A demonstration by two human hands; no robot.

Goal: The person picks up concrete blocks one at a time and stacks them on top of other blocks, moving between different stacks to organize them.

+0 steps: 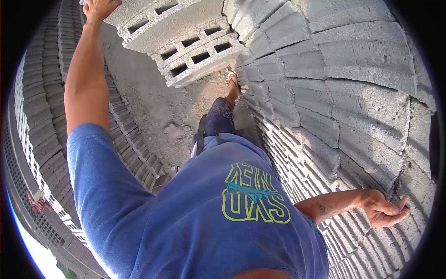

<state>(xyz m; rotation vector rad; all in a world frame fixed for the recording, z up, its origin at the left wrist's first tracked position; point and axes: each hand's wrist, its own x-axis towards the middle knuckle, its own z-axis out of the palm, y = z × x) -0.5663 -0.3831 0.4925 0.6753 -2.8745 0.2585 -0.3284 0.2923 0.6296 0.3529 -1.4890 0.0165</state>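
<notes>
At the top left, my left hand (100, 8) reaches out and grips the upper edge of a hollow concrete block (155, 28); its fingertips are partly cut off by the frame. Below that block sit more grey hollow blocks (200, 51), their rectangular holes facing me. My right hand (385, 210) is out to the right, beside the tall wall of stacked blocks (362, 102). Its fingers are loosely bent and apart, with nothing in them.
Long rows of stacked blocks (51, 116) curve along the left. Dusty, rubble-strewn ground (153, 102) lies between the stacks, where my sandalled foot (233, 79) stands close to the right wall. Far left, a person in red (37, 203) shows small.
</notes>
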